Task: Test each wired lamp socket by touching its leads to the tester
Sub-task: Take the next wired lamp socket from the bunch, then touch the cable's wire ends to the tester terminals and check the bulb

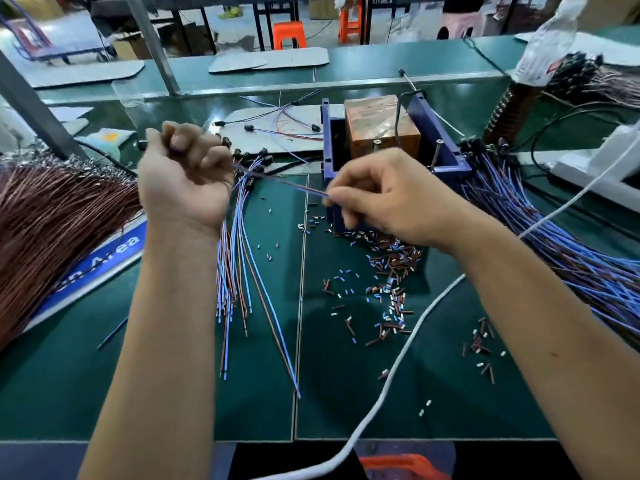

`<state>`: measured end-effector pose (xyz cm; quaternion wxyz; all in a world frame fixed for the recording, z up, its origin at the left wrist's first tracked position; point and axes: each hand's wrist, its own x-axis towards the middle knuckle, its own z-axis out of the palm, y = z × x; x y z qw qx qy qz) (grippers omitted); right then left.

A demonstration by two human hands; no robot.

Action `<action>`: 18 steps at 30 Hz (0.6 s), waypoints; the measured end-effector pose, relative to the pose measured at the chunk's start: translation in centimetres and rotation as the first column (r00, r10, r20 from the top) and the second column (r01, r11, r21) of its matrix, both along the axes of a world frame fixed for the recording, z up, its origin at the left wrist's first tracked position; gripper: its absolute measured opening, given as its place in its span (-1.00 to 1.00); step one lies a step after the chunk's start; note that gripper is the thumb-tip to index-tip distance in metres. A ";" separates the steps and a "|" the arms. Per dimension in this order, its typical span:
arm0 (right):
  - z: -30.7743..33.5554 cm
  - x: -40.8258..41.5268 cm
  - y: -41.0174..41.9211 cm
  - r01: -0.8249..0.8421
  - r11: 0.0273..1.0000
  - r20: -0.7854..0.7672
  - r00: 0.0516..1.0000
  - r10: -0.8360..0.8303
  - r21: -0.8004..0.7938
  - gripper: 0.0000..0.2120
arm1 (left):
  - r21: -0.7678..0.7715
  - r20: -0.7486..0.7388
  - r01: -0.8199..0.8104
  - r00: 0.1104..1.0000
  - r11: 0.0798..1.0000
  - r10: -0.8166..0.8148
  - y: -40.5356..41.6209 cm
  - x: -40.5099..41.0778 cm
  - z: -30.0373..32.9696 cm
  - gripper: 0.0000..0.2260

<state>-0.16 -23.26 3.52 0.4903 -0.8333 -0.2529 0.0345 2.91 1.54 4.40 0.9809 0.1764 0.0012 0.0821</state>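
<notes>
matt green bench mat (156,375), shiny copper-looking block (381,123) in a blue plastic frame (446,147), smooth plastic-coated wires (239,271), glossy white cord (398,358)

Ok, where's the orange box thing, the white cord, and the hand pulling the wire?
Copper block (381,126), head view: on its shiny top face, inside the blue frame.
White cord (391,379), head view: on its middle stretch across the green mat.
Right hand (384,195), head view: on the back of the hand.
</notes>
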 end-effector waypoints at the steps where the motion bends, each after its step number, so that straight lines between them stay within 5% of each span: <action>1: -0.7 -0.1 -1.3 0.023 1.000 -0.014 1.000 -0.023 -0.012 -0.85 | 0.006 0.011 -0.010 1.000 1.000 0.010 0.4 0.1 0.0 -0.57; 5: -3.4 -0.7 -5.9 0.137 0.991 -0.025 0.990 -0.137 0.000 -0.87 | 0.344 0.090 -0.159 0.987 0.925 0.136 0.4 -0.3 -0.2 -0.59; 9: -5.2 -0.8 -7.9 0.231 0.954 0.014 0.971 -0.238 0.189 -0.90 | 0.803 0.352 -0.365 0.928 0.472 0.118 -4.7 -1.2 -1.3 -0.67; 12: -6.0 -1.0 -7.5 0.217 0.940 0.063 0.969 -0.241 0.264 -0.92 | 0.841 0.533 -0.540 0.824 0.019 -0.194 -10.5 -2.4 -2.8 -0.76; 14: -6.5 -1.1 -7.3 0.191 0.945 0.110 0.968 -0.227 0.265 -0.83 | 0.714 0.516 -0.622 0.778 -0.322 -0.360 -13.0 -3.6 -4.4 -0.76; 16: -6.8 -1.2 -7.2 0.182 0.945 0.161 0.959 -0.231 0.272 -0.78 | 0.670 0.446 -0.596 0.799 -0.442 -0.403 -13.9 -4.6 -5.3 -0.69; 18: -7.0 -1.2 -7.3 0.182 0.928 0.143 0.961 -0.238 0.325 -0.85 | 0.679 0.423 -0.574 0.815 -0.457 -0.396 -13.9 -4.7 -5.5 -0.60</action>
